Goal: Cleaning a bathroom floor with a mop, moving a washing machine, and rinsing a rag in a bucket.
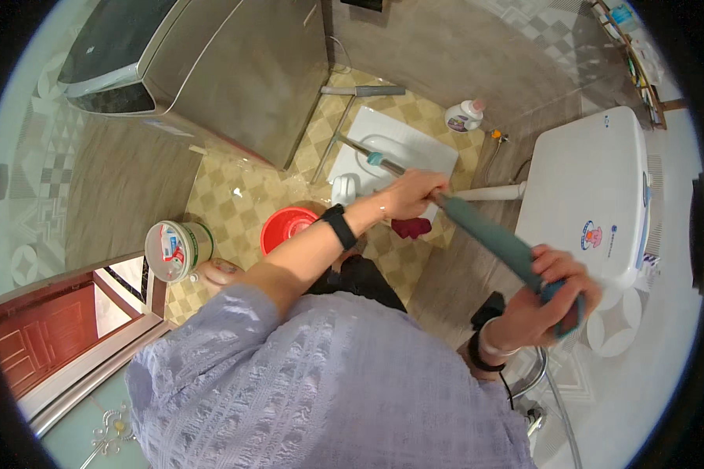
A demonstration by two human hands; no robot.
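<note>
We are gripping a squeegee (489,237) with the fingers (555,269) of our left hand (414,194) and right hand (550,301), wiping apparently partway done, shiny floor (246,176) remaining at left.

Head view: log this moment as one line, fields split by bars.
left hand: gripping long-handled tool | right hand: gripping its near end | shaft: over white squat toilet | red basin: on floor

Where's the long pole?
In the head view, the long pole slants down rightward from above centre, held by the left hand and right hand, near the white tank.
</note>
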